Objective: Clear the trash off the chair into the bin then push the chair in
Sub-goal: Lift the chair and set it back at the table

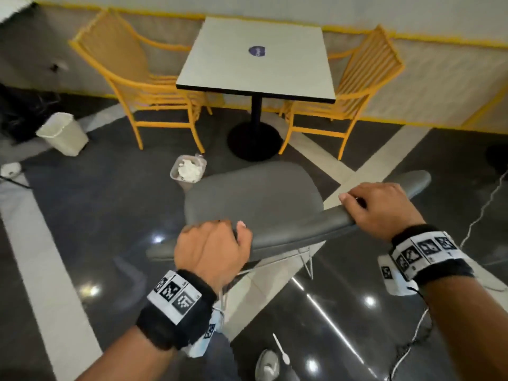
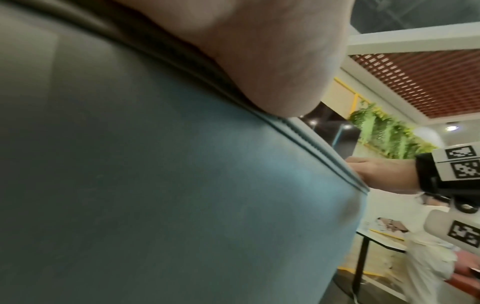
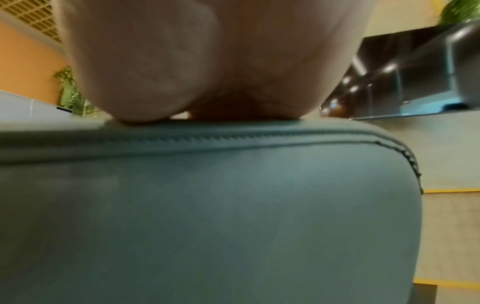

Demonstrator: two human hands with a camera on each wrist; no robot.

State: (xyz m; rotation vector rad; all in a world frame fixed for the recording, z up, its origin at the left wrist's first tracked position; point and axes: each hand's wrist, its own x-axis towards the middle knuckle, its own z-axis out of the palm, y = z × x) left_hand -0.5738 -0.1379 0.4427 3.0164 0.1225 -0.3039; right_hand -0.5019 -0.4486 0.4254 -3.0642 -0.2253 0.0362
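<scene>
A grey padded chair (image 1: 253, 196) stands in front of me, its bare seat facing the white square table (image 1: 258, 56). My left hand (image 1: 217, 243) grips the top edge of the chair's backrest near its left end. Further right on the same edge, my right hand (image 1: 379, 207) grips the backrest too. A small clear bin (image 1: 188, 169) holding crumpled white paper sits on the floor just left of the seat. Both wrist views show the grey backrest (image 2: 155, 185) (image 3: 207, 205) close up under my palms; my fingers are hidden there.
Two yellow chairs (image 1: 132, 78) (image 1: 365, 86) flank the table, whose black pedestal base (image 1: 254, 141) stands ahead of the grey seat. A white bin (image 1: 63, 133) stands at the left. A white plastic spoon (image 1: 281, 350) and white cables (image 1: 412, 334) lie on the glossy floor near me.
</scene>
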